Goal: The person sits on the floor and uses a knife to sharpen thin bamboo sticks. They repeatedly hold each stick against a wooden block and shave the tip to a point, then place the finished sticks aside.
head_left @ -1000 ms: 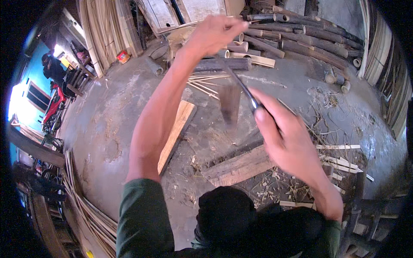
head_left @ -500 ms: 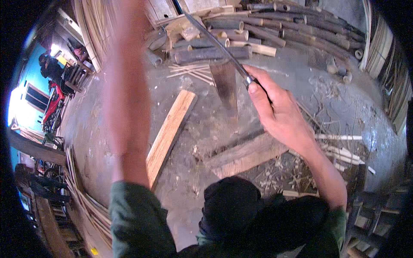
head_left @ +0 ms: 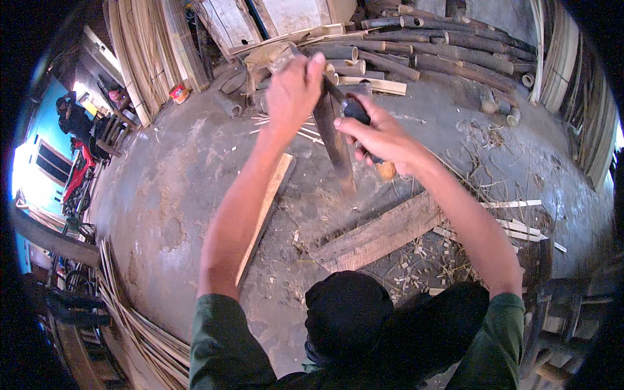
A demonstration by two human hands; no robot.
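Observation:
My right hand (head_left: 380,140) is wrapped round the black handle (head_left: 357,110) of a long knife, with a pale brown butt end showing below the fist. Its dark blade (head_left: 335,90) slants up and left toward my left hand (head_left: 288,97). That hand is closed at the blade, its thumb pointing up; whatever sits inside the fingers is hidden. Beneath both hands stands a dark wooden post (head_left: 335,143), narrower toward the floor. Left of it, partly behind my left forearm, lies a light wooden plank (head_left: 265,211).
A thick wooden beam (head_left: 383,234) lies on the floor, with wood chips (head_left: 422,266) and pale strips (head_left: 520,229) beside it. Bamboo poles (head_left: 448,49) are piled at the back. Long slats (head_left: 140,58) lean at the far left, near a red motorbike (head_left: 79,175).
My left hand has come down from the upper edge to the knife blade. My right hand has shifted slightly left and turned, so the handle's butt now shows.

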